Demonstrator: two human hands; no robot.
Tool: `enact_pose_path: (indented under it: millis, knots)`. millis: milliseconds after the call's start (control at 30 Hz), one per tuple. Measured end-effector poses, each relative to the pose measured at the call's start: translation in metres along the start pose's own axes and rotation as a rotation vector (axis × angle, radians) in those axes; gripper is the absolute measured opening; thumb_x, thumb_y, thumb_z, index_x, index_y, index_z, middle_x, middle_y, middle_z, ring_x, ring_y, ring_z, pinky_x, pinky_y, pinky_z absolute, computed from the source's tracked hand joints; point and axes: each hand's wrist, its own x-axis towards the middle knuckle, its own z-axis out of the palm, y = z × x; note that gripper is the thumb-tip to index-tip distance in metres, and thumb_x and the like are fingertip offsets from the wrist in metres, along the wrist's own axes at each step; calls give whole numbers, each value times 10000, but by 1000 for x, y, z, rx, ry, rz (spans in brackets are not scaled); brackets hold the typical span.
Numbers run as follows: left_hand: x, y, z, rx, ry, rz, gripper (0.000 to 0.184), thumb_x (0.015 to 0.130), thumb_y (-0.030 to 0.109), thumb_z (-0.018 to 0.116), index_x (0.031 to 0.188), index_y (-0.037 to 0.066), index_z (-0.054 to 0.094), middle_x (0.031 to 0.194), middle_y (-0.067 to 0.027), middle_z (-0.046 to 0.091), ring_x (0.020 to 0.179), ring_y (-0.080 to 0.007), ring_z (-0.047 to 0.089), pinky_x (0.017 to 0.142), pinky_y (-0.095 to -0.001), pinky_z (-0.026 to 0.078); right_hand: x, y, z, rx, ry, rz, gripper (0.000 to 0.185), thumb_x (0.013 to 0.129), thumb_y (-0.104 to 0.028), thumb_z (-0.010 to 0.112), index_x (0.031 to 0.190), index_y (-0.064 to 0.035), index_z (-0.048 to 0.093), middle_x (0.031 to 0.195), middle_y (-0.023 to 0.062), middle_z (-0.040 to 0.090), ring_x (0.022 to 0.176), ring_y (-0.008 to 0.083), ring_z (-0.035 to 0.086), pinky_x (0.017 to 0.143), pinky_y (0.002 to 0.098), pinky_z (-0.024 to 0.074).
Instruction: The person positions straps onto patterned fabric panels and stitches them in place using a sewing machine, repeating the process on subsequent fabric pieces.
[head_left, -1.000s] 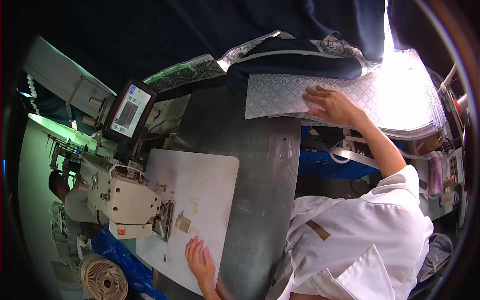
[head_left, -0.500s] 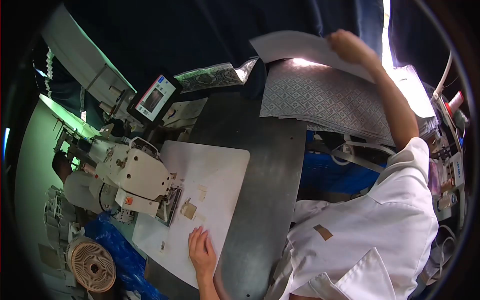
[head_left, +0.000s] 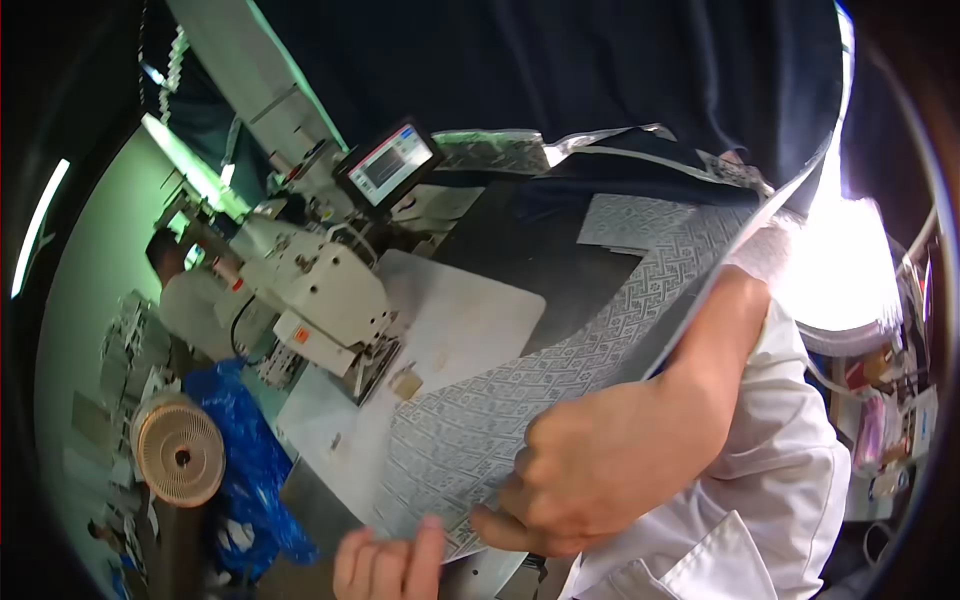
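Observation:
A large grey patterned fabric sheet (head_left: 480, 420) slants across the white sewing plate (head_left: 460, 290) and over the dark metal table. My right hand (head_left: 600, 465) is closed on the sheet's near edge, with its knuckles turned up. At the sheet's lower corner, my left hand (head_left: 390, 565) has its fingers curled together against the edge; the frame's bottom cuts off the rest of it. The sheet's raised right side shows its plain back beside my right forearm. Ahead is a white sewing machine (head_left: 335, 295), with a small brown patch (head_left: 406, 383) near its clamp.
A lit control screen (head_left: 390, 165) stands behind the machine. More patterned sheets (head_left: 625, 220) lie at the back, beneath a dark curtain (head_left: 600, 80). To the left are a round fan (head_left: 178, 450), a blue plastic bag (head_left: 245, 460) and a seated person (head_left: 195, 300).
My right hand has come down from the stack at the back, bringing a patterned fabric sheet over the plate. My left hand has moved from lying on the plate to the sheet's corner. The view has shifted.

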Motion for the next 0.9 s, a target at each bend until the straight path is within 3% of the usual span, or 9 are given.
enact_pose_path:
  millis: [133, 200, 267, 433, 600, 700, 767, 833, 900]
  knots:
    - [-57, 1, -30, 121, -57, -234, 331, 849, -88, 664, 1057, 135, 792, 850, -84, 605, 654, -268, 581, 567, -375, 481, 2, 12, 10, 88, 33, -88, 181, 871, -173, 687, 958, -38, 605, 630, -31, 547, 531, 145, 573, 466, 301, 434]
    - [-134, -1, -66, 219, -270, -581, 301, 816, 93, 796, 1103, 19, 745, 1051, -121, 591, 938, -299, 606, 792, -431, 484, -6, 24, 18, 69, 30, -46, 266, 870, -173, 737, 1042, -24, 598, 635, -41, 527, 508, 132, 531, 435, 297, 411]
    - [-188, -6, -69, 362, 70, -697, 336, 727, -3, 774, 1057, 58, 787, 852, -62, 486, 751, -215, 498, 657, -359, 367, -11, 41, 28, 42, 114, 4, 285, 827, -188, 736, 1031, -32, 613, 703, -20, 562, 554, 145, 551, 483, 296, 448]
    - [-294, 22, -95, 144, -23, -934, 409, 685, -67, 758, 1069, 70, 789, 814, -80, 535, 757, -224, 561, 685, -342, 436, 0, 36, 94, 376, 70, -233, 293, 769, -227, 707, 994, -54, 634, 891, 14, 606, 800, 162, 617, 629, 298, 512]
    - [-298, 46, -66, -87, -751, -1426, 386, 714, 17, 843, 1092, 65, 780, 974, -130, 717, 960, -302, 691, 867, -391, 544, -11, 3, 210, 562, -136, -331, 224, 830, -229, 714, 978, -66, 671, 922, 64, 627, 911, 258, 644, 789, 376, 561]
    - [-254, 22, -51, -266, -849, -1549, 415, 749, 78, 857, 1149, 46, 749, 1081, -152, 735, 1028, -323, 695, 898, -407, 545, -5, 16, 222, 747, -155, -353, 258, 863, -259, 725, 1006, -51, 676, 976, 104, 649, 976, 316, 656, 837, 437, 564]
    - [-224, -13, -24, -106, -755, -1306, 403, 876, 174, 801, 1239, 29, 706, 1204, -185, 704, 1104, -360, 675, 995, -404, 526, 24, 61, 205, 1063, -655, -236, 459, 937, -308, 697, 1288, -16, 646, 1316, 170, 646, 1222, 391, 610, 995, 487, 513]
    - [-190, -55, 17, -109, -549, -1244, 477, 845, 143, 813, 1277, 3, 669, 1206, -184, 709, 1095, -352, 678, 976, -418, 523, 39, 89, 239, 979, -325, 79, 561, 962, -365, 694, 1379, -1, 602, 1515, 203, 534, 1396, 407, 499, 1126, 521, 439]
    - [-193, -105, 75, -181, -303, -1084, 475, 882, 169, 781, 1305, -2, 649, 1329, -210, 644, 1205, -376, 623, 1028, -429, 487, 49, 118, 292, 650, 86, 58, 578, 965, -385, 693, 1379, 7, 600, 1534, 206, 516, 1439, 368, 473, 1200, 528, 369]
